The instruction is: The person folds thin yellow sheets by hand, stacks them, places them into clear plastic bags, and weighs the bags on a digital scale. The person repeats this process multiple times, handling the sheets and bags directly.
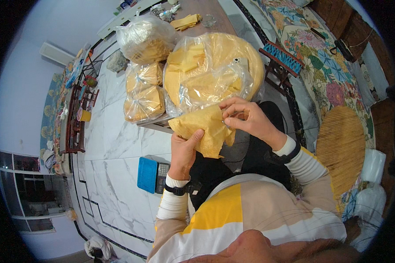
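A thin, yellow, pancake-like sheet [202, 131], folded over with a ragged lower edge, hangs above my lap. My left hand [186, 147] grips its lower left part, thumb pressed on top and fingers hidden behind. At the upper right edge, the fingertips of my right hand [245, 118] pinch the same sheet. Just beyond lies a large round stack of yellow sheets [237, 46], partly covered by clear plastic. On it rest a clear bag with folded yellow sheets [213, 85], some loose folded pieces [186, 59] and a phone [240, 63].
Tied clear bags of folded sheets [145, 103] sit left of the stack, with a bulging bag [147, 39] behind. A blue scale [148, 175] stands on the marble floor at left. To the right are a small woven stool [281, 59] and a round slatted mat [341, 149].
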{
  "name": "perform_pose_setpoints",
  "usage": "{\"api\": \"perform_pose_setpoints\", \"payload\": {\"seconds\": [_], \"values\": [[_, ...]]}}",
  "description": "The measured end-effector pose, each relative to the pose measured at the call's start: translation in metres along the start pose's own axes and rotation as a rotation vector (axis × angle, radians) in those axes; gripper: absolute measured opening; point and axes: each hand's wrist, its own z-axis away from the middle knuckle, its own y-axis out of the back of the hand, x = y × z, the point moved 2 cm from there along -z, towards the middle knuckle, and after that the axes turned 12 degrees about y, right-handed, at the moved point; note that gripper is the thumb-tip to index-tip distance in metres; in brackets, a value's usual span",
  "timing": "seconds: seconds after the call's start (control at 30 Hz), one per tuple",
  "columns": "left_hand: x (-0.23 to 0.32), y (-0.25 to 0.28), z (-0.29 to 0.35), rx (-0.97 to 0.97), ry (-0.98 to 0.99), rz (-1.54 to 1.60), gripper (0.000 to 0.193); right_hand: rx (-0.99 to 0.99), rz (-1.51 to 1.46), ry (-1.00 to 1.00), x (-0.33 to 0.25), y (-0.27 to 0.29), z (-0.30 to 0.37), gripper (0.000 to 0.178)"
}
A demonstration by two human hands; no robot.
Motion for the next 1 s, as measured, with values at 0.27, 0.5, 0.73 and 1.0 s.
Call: {"api": "perform_pose_setpoints", "payload": {"seconds": [0.27, 0.5, 0.73, 1.0], "values": [[-0.005, 0.004, 0.004, 0.059, -0.011, -0.038, 0.039, 0.036, 0.095, 0.098, 0.002, -0.008, 0.002, 0.009], [-0.022, -0.004, 0.004, 0.144, -0.089, 0.056, 0.043, 0.375, 0.021, 0.127, 0.001, -0.022, 0.013, 0.007], [-0.019, 0.01, 0.006, 0.124, 0.051, 0.175, 0.047, 0.007, 1.15, 0.067, 0.003, 0.061, 0.016, 0.012], [-0.026, -0.007, 0.002, -0.09, 0.254, 0.176, 0.048, -0.096, -0.737, -0.511, 0.038, 0.0, 0.049, 0.069]]}}
